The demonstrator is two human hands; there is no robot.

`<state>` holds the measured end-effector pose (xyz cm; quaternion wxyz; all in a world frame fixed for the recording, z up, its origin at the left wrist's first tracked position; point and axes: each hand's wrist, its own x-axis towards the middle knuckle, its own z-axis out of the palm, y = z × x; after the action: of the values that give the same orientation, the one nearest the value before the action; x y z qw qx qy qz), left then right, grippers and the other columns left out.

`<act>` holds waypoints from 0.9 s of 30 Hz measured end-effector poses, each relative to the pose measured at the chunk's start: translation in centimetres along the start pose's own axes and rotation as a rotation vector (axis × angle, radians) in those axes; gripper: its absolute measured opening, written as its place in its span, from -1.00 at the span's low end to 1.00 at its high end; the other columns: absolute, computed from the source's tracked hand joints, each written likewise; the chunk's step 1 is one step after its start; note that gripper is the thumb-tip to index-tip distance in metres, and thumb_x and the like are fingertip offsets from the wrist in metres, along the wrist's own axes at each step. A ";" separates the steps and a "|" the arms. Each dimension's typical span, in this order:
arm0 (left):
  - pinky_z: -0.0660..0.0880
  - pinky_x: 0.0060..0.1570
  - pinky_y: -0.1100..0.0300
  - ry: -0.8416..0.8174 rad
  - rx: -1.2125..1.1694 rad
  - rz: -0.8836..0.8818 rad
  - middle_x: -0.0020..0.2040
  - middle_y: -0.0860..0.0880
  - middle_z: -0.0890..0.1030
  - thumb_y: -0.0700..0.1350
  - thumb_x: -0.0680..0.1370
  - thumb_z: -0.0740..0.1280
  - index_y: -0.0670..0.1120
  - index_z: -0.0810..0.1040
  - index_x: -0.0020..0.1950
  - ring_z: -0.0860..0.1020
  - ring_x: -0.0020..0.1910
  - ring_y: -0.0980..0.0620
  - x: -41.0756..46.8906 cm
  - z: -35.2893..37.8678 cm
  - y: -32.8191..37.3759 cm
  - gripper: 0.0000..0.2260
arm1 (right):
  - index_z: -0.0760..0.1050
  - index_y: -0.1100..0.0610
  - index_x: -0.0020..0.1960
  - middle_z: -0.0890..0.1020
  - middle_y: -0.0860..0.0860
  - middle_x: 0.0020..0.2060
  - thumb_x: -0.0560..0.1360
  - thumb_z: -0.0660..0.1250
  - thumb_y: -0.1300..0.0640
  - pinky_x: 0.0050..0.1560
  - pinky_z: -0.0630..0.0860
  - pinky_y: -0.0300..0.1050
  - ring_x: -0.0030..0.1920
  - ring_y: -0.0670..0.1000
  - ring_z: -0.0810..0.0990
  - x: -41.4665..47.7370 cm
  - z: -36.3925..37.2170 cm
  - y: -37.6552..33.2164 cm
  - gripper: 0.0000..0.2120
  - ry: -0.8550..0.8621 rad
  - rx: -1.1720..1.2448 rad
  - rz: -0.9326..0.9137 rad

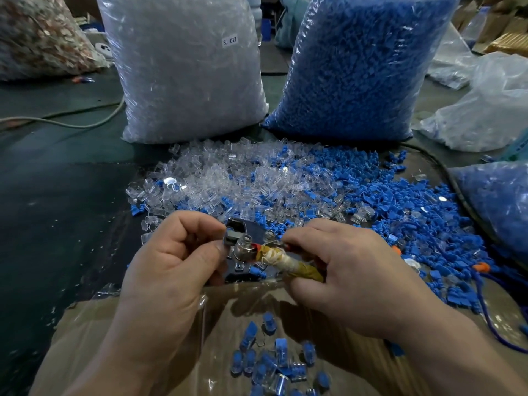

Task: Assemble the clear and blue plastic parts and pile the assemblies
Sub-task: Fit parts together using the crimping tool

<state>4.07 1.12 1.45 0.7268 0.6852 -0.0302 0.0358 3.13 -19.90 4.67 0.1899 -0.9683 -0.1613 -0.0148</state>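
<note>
Loose clear plastic parts [217, 172] lie heaped on the table, mixed on the right with loose blue plastic parts [414, 212]. My left hand [171, 261] is closed, its thumb and fingers pinching a small clear part [246, 241] against a metal fixture [241, 251]. My right hand [351, 270] grips a tape-wrapped tool handle [288, 262] whose tip meets that fixture. Several finished blue-and-clear assemblies [274, 364] are piled on brown cardboard [94, 332] below my hands.
A big bag of clear parts [185, 70] and a big bag of blue parts [360, 67] stand behind the heaps. More bags sit at the right [497, 201] and far left [40, 38]. A pale cable [71, 121] crosses the dark table at left.
</note>
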 end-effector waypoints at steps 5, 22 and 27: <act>0.50 -0.47 0.27 0.088 0.143 -0.019 -0.39 0.00 0.58 -0.34 0.53 0.37 0.10 0.64 -0.14 0.52 -0.45 0.09 0.5 -0.4 -0.2 -0.69 | 0.39 -0.23 0.17 0.47 -0.30 -0.06 0.34 0.12 -0.36 0.02 0.42 -0.21 -0.03 -0.21 0.40 -0.1 0.5 1.3 -0.54 0.061 -0.074 0.111; 0.66 -0.31 0.04 -0.026 0.503 -0.042 -0.28 0.11 0.68 0.06 0.44 0.37 0.29 0.56 -0.01 0.65 -0.36 0.06 -1.0 1.8 -0.5 -0.83 | 0.51 -0.06 -0.04 0.58 -0.13 -0.13 0.54 0.10 -0.19 0.07 0.45 -0.01 -0.06 -0.04 0.54 0.5 2.0 -1.7 -0.71 0.217 -0.093 -0.061; 0.55 -0.41 0.33 -0.038 0.515 0.074 -0.31 0.16 0.67 0.03 0.45 0.37 0.30 0.57 -0.05 0.63 -0.39 0.12 -1.3 1.7 -0.2 -0.84 | 0.52 0.01 -0.09 0.55 -0.07 -0.22 0.59 0.04 -0.07 -0.06 0.42 0.02 -0.16 0.04 0.52 0.5 2.3 -2.2 -0.68 0.168 -0.155 -0.100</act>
<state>2.80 -0.64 1.22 0.5259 0.8467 -0.0586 0.0559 2.83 -16.99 3.42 0.1263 -0.9662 -0.1913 -0.1176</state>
